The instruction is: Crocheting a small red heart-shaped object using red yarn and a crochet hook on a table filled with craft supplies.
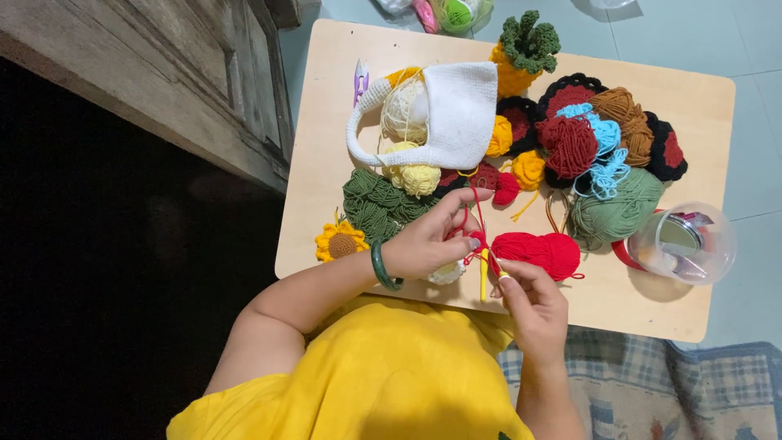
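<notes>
While both hands work over the near edge of the low wooden table (326,122), the scene reads so:

Left hand (428,240): fingers curled, pinching red yarn strand (475,213) btwn thumb & forefinger; strand runs taut over the raised forefinger. Green bangle (381,267) on wrist.
Right hand (533,305): closed on the yellow crochet hook (484,281), gripped near its top w/ fingertips; hook stands approx. upright just left of the hand.
Red yarn: small knot/loop sits btwn the 2 hands, touching the left thumb; leads to the red yarn ball (542,251), lying on table just above right hand.
Behind left hand: dark green crochet piece (376,204), sunflower piece (340,242) at its lower left, pale yellow yarn ball (415,175).
Mid table: white crochet bag (452,114) w/ cream yarn inside; purple snips (360,81) beside its handle.
Right side: heap of yarn, incl. dark red, light blue, brown, sage green ball (623,204); black-edged red crochet rounds under them.
Far edge: orange crochet piece w/ green leafy top (525,49).
Right corner: clear plastic tub (683,242), partly over table edge; contents too blurred to tell.
Person: yellow shirt (383,383), seated at table's near side.
</notes>
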